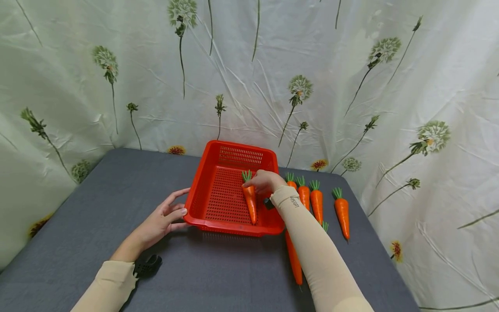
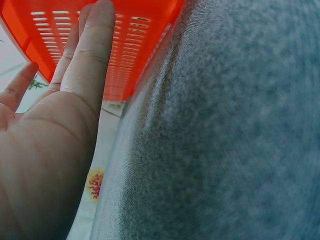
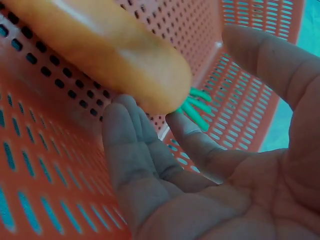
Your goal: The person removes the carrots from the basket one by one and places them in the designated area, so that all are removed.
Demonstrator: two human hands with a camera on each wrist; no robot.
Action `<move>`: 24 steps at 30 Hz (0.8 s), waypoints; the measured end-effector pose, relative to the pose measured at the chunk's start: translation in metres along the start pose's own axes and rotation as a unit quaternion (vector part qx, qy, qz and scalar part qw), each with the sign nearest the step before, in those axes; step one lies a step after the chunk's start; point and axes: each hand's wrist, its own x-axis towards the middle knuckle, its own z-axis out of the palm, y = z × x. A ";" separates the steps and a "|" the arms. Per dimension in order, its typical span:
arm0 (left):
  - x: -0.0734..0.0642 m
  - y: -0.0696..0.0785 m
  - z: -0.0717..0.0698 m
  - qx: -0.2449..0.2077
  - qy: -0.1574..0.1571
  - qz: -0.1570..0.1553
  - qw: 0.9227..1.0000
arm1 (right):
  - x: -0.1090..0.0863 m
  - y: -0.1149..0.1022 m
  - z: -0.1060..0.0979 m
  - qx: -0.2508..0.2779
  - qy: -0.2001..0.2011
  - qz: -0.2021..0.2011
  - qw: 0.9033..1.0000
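Observation:
An orange carrot (image 1: 250, 203) with a green top lies in the red perforated basket (image 1: 208, 195), with the top toward the back. My right hand (image 1: 267, 181) reaches over the basket's right side to the carrot's thick end. In the right wrist view, the fingers (image 3: 122, 135) lie beside the carrot (image 3: 125, 55), and the thumb stands apart from it. At the basket's front left corner, my left hand (image 1: 161, 221) touches the outside with extended fingers. The left wrist view shows those fingers (image 2: 87, 60) along the basket's wall (image 2: 127, 55).
Several more carrots lie on the grey table (image 1: 156, 173) right of the basket, including one carrot (image 1: 342, 214) at the far right and another carrot (image 1: 294, 258) near the front. My right forearm partly covers some. Behind hangs a flower-patterned curtain (image 1: 249, 86).

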 end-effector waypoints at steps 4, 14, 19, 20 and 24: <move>0.000 0.000 -0.001 -0.003 -0.002 0.003 1.000 | 0.002 -0.002 0.005 0.015 0.006 0.023 1.000; 0.001 -0.001 -0.001 -0.010 -0.004 0.004 1.000 | 0.012 0.002 0.013 0.057 -0.006 0.045 0.997; 0.001 0.000 -0.001 -0.010 -0.002 0.000 1.000 | 0.013 0.004 0.014 0.080 -0.012 0.051 0.995; 0.000 0.000 0.000 -0.010 -0.001 -0.001 1.000 | 0.014 0.005 0.013 0.084 -0.016 0.049 0.995; 0.000 0.000 0.000 -0.010 0.002 -0.004 1.000 | 0.016 0.007 0.013 0.106 -0.034 0.039 0.993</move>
